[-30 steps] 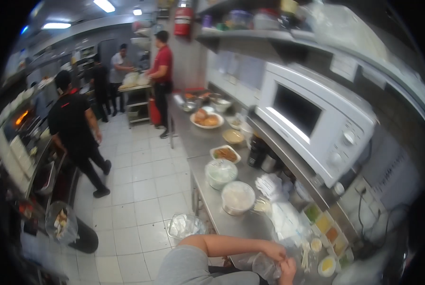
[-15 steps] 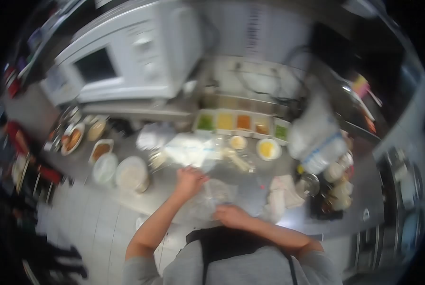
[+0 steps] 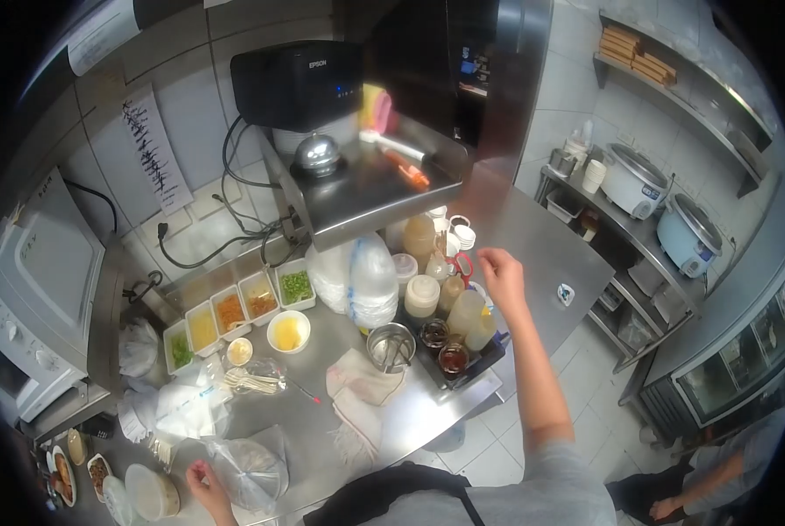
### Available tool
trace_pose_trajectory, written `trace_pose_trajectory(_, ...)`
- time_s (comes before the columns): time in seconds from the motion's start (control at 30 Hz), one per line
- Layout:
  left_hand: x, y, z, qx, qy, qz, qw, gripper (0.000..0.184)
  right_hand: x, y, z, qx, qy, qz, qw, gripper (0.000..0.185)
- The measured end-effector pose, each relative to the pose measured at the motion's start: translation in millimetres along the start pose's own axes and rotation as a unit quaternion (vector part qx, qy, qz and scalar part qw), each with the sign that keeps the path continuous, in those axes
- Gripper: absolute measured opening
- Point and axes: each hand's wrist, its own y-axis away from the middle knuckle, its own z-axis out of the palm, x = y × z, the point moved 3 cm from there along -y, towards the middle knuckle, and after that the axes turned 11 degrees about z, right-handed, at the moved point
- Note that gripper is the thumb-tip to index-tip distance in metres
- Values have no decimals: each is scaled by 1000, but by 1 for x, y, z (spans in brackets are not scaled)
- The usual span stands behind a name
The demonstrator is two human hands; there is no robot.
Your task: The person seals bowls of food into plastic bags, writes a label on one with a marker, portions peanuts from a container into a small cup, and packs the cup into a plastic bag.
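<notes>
Hanging at centre right of the frame, the person's right hand point(image 3: 503, 276) was just beside the red scissors point(image 3: 464, 263), its fingers drawn close together; whether they touched the handles could not be told. The left hand point(image 3: 205, 485) was low at lower left, next to a clear plastic bag point(image 3: 256, 469) on the steel counter point(image 3: 546, 237). Its fingers were loosely bent, and whether they gripped any of the film was unclear.

Much crowded the space between the two hands. Left of the right forearm, squeeze bottles point(image 3: 467, 311) and dark sauce jars point(image 3: 454, 358) packed a black tray point(image 3: 489, 361), with a steel bowl point(image 3: 391, 349) beside it. A crumpled cloth point(image 3: 357, 394) lay at lower centre, and a stuffed white bag point(image 3: 371, 280) bulged near the middle, up against the bottles. Above, a steel shelf point(image 3: 357, 200) jutted out, carrying a domed bell point(image 3: 319, 154) and an orange-red marker point(image 3: 405, 168).

Toward the left, a bowl of yellow food point(image 3: 289, 332) stood before a row of filled containers point(image 3: 232, 314). A plastic tub point(image 3: 153, 491) stood at lower left, near the left hand. Another person point(image 3: 725, 473) occupied the lower right corner.
</notes>
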Motion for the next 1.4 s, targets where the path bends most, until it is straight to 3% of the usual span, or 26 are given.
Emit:
trace_pose_trajectory(0.07, 15, -1, 3, 9, -9, -13, 1000, 10, 63, -40, 32, -55, 151, -45, 986, 24)
trace_pose_trajectory(0.1, 18, -2, 2, -5, -15, -2, 1000, 9, 78, -50, 40, -63, 146, -52, 986, 24)
trace_pose_trajectory(0.17, 28, 2, -1, -4, -35, -5, 999, 8, 103, -64, 71, -207, 270, -15, 940, 36)
trace_pose_trajectory(0.23, 44, 6, -6, -38, -57, 69, 995, 9, 126, -77, 93, -272, 314, 16, 909, 27)
trace_pose_trajectory(0.3, 66, 10, -16, -75, -46, 59, 994, 14, 148, -85, 102, -281, 306, -4, 909, 17)
trace_pose_trajectory(0.37, 77, 14, -24, -125, -63, 83, 987, 21, 129, -86, 82, -287, 316, 39, 903, 14)
trace_pose_trajectory(0.4, 72, 17, -27, -160, -68, 89, 981, 28, 115, -82, 66, -294, 228, 138, 918, 15)
trace_pose_trajectory(0.43, 71, 20, -30, -201, -69, 86, 973, 33, 135, -85, 48, -287, 31, 178, 941, 19)
trace_pose_trajectory(0.47, 75, 21, -31, -244, -61, 86, 964, 40, 135, -87, 21, -279, -6, 170, 945, 23)
trace_pose_trajectory(0.5, 79, 22, -32, -281, -97, 83, 951, 48, 86, -67, -12, -248, 36, 207, 946, 24)
trace_pose_trajectory(0.53, 82, 22, -31, -322, -127, 83, 935, 58, 72, -48, -34, -228, -119, 218, 941, 28)
trace_pose_trajectory(0.57, 82, 20, -32, -319, -131, 76, 936, 58, 80, -44, -64, -229, -146, 246, 931, 36)
trace_pose_trajectory(0.63, 85, 15, -26, -356, -135, 101, 919, 72, 63, -10, -108, -194, -337, 309, 868, 43)
trace_pose_trajectory(0.73, 86, 10, -11, -376, -175, 127, 901, 78, 16, 60, -115, -113, -368, 179, 906, 49)
trace_pose_trajectory(0.8, 88, 2, -2, -393, -161, 157, 891, 73, -38, 107, -91, -198, -325, 174, 908, 57)
trace_pose_trajectory(0.83, 89, -1, 1, -406, -150, 183, 883, 68, -35, 127, -77, -285, -287, 125, 906, 65)
trace_pose_trajectory(0.87, 87, -4, 2, -410, -145, 190, 880, 68, -76, 154, -52, -343, -231, 155, 897, 74)
trace_pose_trajectory(0.9, 87, -5, 5, -416, -114, 251, 867, 61, -90, 178, -27, -404, -231, 119, 877, 84)
trace_pose_trajectory(0.93, 86, -7, 8, -418, -83, 310, 850, 54, -102, 201, 1, -489, -219, 170, 827, 89)
trace_pose_trajectory(0.97, 75, -11, 15, -419, -78, 318, 847, 54, -102, 221, 27, -580, -153, 121, 791, 89)
trace_pose_trajectory(1.0, 58, -16, 23, -410, 71, 202, 887, 42, -114, 245, 49, -619, -91, 47, 778, 89)
trace_pose_trajectory(1.03, 54, -22, 22, -388, 218, 74, 892, 32, -132, 266, 65, -619, -7, -11, 785, 86)
trace_pose_trajectory(1.07, 51, -28, 20, -393, 222, 75, 889, 32, -146, 286, 77, -615, 78, -69, 781, 84)
trace_pose_trajectory(1.13, 85, -57, -6, -401, 130, 254, 871, 24, -153, 316, 100, -590, 124, -118, 789, 82)
trace_pose_trajectory(1.17, 97, -64, -13, -400, 131, 262, 869, 16, -158, 328, 110, -563, 165, -173, 791, 81)
trace_pose_trajectory(1.4, 116, -72, -16, -457, 102, 393, 791, 18, -215, 358, 158, -467, 173, -255, 829, 70)
